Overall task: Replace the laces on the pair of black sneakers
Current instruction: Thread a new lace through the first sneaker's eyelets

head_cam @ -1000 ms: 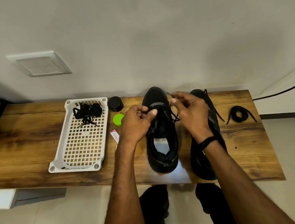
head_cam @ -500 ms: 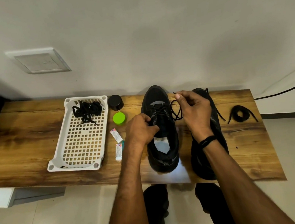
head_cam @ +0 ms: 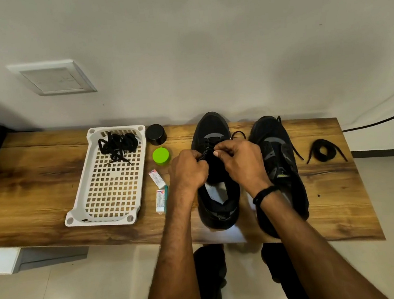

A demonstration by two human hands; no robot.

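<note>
Both hands meet over the middle sneaker (head_cam: 210, 128), which stands on the counter (head_cam: 35, 187) with its toe at the far edge and its heel near the near edge. The left hand (head_cam: 188, 168) and right hand (head_cam: 241, 161) each have a curled grip pinching the black lace (head_cam: 237, 135). A loop of it shows beyond the knuckles, but the eyelets are hidden beneath them. The right forearm covers the heel of the second sneaker (head_cam: 277, 155).

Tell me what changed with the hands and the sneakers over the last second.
The right hand moved left, back over the middle sneaker, to meet the left hand; both now pinch its lace. The left hand barely shifted. The other sneaker, tray and coiled lace stayed put.
</note>
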